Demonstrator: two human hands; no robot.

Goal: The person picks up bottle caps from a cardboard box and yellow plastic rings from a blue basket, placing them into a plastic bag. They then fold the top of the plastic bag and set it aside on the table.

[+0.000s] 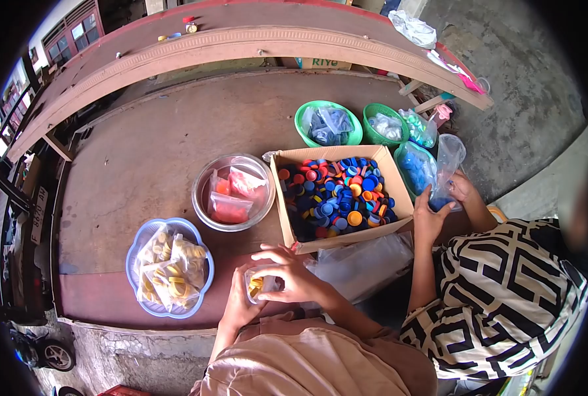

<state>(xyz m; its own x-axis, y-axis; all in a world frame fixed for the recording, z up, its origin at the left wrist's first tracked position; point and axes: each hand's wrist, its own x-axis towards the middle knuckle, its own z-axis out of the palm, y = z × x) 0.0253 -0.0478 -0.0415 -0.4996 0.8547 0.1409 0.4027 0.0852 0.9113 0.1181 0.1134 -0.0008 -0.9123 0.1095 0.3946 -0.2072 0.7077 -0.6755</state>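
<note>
My left hand (238,301) holds a small clear plastic bag of yellow caps (257,285) from its left side. My right hand (287,277) grips the same bag at its opening, with the fingers bent over it. To the left, a blue scalloped basket (131,265) holds several clear bags of yellow and pale caps. A round bowl (203,215) with bags of red and pink caps stands beyond my hands. Right of the bowl, an open cardboard box (287,228) is full of loose caps in blue, red, orange and yellow.
Green baskets (356,135) with filled bags stand behind the box. Flat plastic bags (363,264) lie in front of it. A co-worker's hands (429,214) handle a clear bag at the right. A raised wooden shelf (254,41) crosses the table's far side.
</note>
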